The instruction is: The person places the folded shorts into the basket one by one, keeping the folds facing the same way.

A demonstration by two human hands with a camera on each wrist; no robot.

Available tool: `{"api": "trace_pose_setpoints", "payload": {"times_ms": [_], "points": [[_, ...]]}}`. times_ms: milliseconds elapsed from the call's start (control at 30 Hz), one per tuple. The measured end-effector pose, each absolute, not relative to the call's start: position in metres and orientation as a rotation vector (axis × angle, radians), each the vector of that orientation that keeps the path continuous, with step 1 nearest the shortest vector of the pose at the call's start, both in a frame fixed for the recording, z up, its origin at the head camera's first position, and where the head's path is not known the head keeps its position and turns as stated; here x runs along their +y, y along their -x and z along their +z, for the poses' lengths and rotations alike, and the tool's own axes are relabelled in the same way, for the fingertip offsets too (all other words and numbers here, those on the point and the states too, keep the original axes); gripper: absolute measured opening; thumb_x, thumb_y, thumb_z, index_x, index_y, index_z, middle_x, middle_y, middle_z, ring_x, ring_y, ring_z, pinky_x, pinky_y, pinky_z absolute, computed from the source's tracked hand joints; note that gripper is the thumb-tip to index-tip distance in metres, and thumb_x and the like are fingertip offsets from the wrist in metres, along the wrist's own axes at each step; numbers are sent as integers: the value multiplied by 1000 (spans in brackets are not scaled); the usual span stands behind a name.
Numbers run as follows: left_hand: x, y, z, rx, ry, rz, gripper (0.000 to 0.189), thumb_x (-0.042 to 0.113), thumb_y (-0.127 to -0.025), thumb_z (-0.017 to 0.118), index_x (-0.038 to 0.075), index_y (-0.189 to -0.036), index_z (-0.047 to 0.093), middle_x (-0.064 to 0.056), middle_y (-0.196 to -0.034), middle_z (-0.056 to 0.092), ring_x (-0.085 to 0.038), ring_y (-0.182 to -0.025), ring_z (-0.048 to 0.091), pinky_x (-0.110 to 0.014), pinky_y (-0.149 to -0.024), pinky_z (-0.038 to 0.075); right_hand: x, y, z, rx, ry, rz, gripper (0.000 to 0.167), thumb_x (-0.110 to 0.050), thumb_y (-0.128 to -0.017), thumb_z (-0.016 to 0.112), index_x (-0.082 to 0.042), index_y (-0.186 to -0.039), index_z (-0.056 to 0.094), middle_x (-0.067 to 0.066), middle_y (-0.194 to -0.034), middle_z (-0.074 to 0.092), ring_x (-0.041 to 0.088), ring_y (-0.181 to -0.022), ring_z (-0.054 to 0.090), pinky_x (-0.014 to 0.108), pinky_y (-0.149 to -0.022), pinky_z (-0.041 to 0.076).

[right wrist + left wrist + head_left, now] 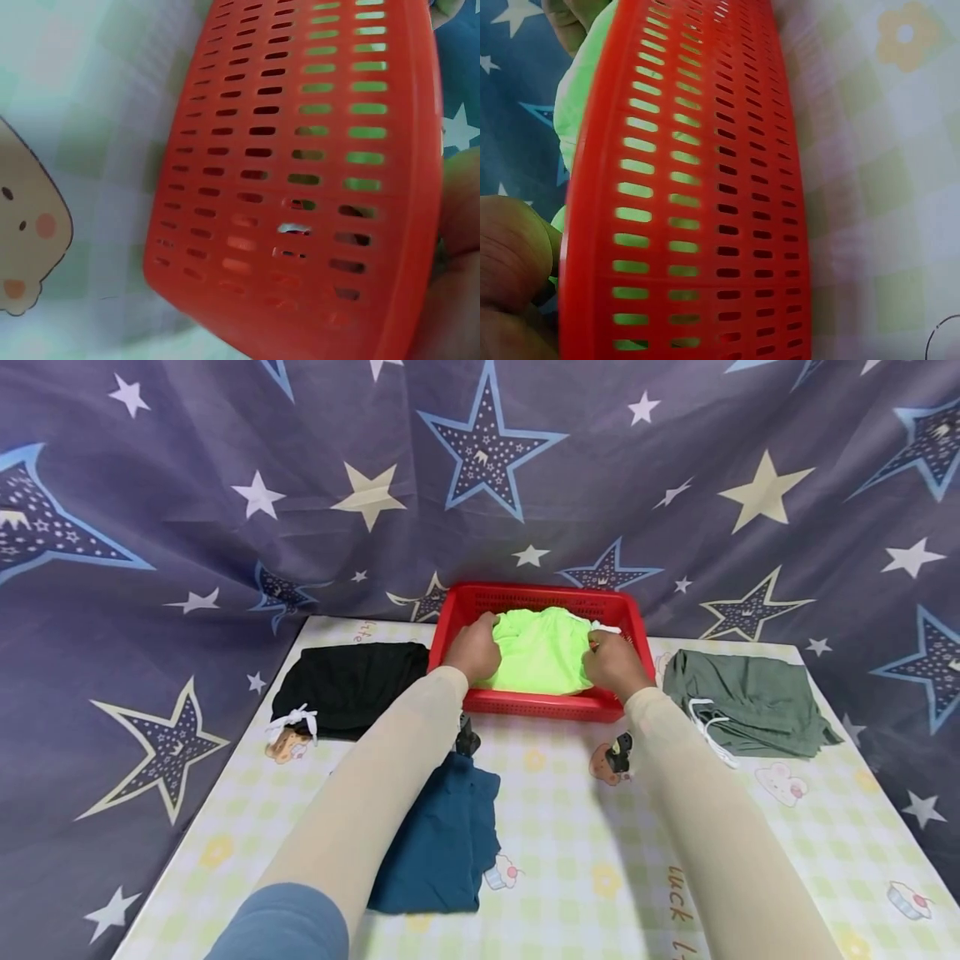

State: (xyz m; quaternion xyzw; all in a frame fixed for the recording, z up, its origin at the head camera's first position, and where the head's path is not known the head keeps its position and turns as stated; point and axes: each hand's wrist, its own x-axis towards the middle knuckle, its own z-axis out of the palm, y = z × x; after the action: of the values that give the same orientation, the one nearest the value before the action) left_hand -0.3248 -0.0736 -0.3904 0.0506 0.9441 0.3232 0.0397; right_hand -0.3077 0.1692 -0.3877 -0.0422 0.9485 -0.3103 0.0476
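Note:
A neon green folded garment point(542, 652) lies within the red plastic basket point(536, 703), with a bit of white cord showing at its upper right. My left hand point(474, 650) grips its left side, fingers curled into the fabric. On the opposite side, my right hand point(615, 660) pinches the cloth near the cord. In the left wrist view, the slotted basket wall point(682, 187) hides most of the garment, and part of my left hand point(514, 255) shows beyond the rim. The right wrist view likewise shows my right hand point(459, 240) behind the wall.
Left of the basket lies a folded black garment point(352, 689) with a white drawstring. A folded dark blue garment point(442, 843) is nearer, partly behind my left arm. At right rests a grey-green garment point(750, 702) with white cords. A star-patterned curtain point(300, 527) hangs behind the table.

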Motion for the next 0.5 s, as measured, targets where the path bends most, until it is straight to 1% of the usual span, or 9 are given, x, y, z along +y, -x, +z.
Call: {"api": "trace_pose_setpoints", "payload": {"times_ms": [33,100,167,233,267,333,367,433,500], "points": [[-73,325,-392,2893,-153,981,53,3,-101,48,12,-153,42,-10,-136,63,-23,-97,59,-37,-90,48,169,308,-390,2884,135,-940,41,-7,-98,43,3,-135,55,19,-90,60,28,-78,51,37,-73,41],[-73,324,-395,2886,-144,969,52,2,-100,47,11,-151,42,-11,-124,68,-23,-88,58,-36,-83,48,169,309,-393,2879,137,-920,40,-5,-95,44,3,-132,56,17,-94,61,27,-80,51,36,-74,41],[-72,324,-397,2885,-149,962,49,1,-99,47,10,-148,41,-13,-106,70,-25,-78,56,-35,-75,45,169,310,-395,2858,125,-905,43,-3,-93,44,1,-134,56,19,-101,63,29,-83,51,37,-76,42],[-72,323,-399,2885,-158,964,46,-1,-99,47,10,-143,39,-13,-87,67,-26,-70,53,-35,-69,43,169,311,-397,2842,108,-895,51,-1,-90,45,1,-140,54,19,-113,64,30,-90,53,38,-80,43],[-71,323,-399,2886,-164,967,44,-1,-98,47,11,-140,40,-12,-81,64,-26,-68,53,-34,-67,42,170,311,-397,2839,101,-892,53,0,-88,46,0,-141,54,18,-115,64,31,-92,53,38,-81,43],[-71,323,-401,2895,-195,959,34,-5,-96,45,10,-127,46,-10,-74,57,-25,-67,49,-34,-66,39,170,312,-398,2832,100,-883,50,1,-86,47,-1,-135,57,18,-108,63,31,-90,52,38,-78,43],[-71,323,-401,2901,-213,949,30,-5,-96,45,10,-121,49,-8,-76,56,-24,-69,49,-33,-67,39,170,312,-398,2832,101,-880,47,2,-85,48,-2,-130,58,17,-102,62,31,-88,51,38,-76,43],[-70,323,-402,2893,-243,926,31,-7,-94,45,11,-115,59,-6,-86,62,-21,-76,52,-31,-71,43,171,313,-399,2834,111,-880,37,2,-83,49,-3,-118,60,15,-90,57,30,-83,50,36,-71,41],[-70,324,-403,2885,-270,890,36,-8,-93,45,12,-110,70,-3,-100,68,-19,-87,58,-31,-78,48,171,313,-399,2830,117,-872,34,3,-82,50,-3,-115,59,14,-88,55,29,-81,49,35,-70,40]]}}
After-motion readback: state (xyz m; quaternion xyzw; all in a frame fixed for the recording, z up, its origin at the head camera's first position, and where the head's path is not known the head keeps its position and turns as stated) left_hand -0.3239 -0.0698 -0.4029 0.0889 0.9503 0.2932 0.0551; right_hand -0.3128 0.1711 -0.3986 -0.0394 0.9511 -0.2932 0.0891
